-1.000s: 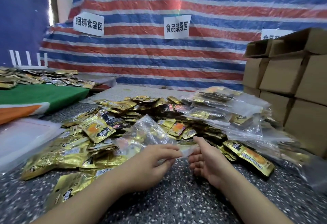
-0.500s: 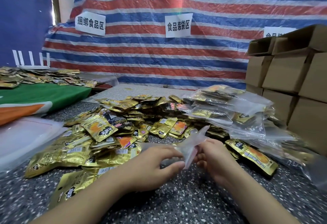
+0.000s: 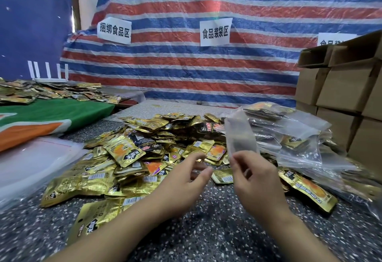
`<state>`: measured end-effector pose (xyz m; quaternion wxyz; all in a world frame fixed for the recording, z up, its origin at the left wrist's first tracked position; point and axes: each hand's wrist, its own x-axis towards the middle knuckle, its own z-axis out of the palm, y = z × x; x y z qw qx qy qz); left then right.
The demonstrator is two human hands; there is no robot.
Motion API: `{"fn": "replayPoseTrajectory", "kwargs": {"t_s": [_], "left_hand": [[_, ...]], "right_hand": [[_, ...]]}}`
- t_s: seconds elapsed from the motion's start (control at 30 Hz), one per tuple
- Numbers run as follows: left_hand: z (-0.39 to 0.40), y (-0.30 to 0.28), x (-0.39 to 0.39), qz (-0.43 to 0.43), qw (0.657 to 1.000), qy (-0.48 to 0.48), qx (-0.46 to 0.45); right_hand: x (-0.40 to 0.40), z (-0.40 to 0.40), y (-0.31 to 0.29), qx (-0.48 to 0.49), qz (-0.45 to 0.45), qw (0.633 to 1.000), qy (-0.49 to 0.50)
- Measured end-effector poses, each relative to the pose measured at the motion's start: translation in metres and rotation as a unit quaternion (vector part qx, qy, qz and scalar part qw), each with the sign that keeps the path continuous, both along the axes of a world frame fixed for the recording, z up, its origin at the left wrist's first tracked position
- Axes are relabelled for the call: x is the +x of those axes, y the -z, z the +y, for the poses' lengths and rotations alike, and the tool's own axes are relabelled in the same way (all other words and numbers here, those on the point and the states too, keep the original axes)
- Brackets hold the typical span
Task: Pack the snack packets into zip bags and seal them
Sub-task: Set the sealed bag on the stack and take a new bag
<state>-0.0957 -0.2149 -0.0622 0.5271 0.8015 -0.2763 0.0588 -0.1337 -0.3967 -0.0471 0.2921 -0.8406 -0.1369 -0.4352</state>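
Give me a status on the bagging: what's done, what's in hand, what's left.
Done: a heap of filled zip bags lies at the right, beside the cardboard boxes; I cannot tell whether each is sealed. In hand: the right hand pinches an empty zip bag upright; the left hand holds nothing. Left: the big pile of loose gold snack packets on the table, so much remains.
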Motion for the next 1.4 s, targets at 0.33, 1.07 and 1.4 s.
{"fn": "replayPoseTrajectory", "kwargs": {"t_s": [0.33, 1.07, 1.4], "left_hand": [[-0.002, -0.005, -0.007, -0.050, 0.998, 0.041, 0.009], [0.002, -0.006, -0.015, -0.118, 0.991, 0.030, 0.049], [0.003, -0.009, -0.015, -0.081, 0.992, 0.080, 0.051]], "right_hand": [[-0.005, 0.014, 0.000, 0.120, 0.202, 0.965, -0.117], [-0.013, 0.013, -0.010, 0.334, 0.405, 0.800, -0.290], [-0.007, 0.009, -0.009, 0.391, 0.442, 0.754, -0.290]]}}
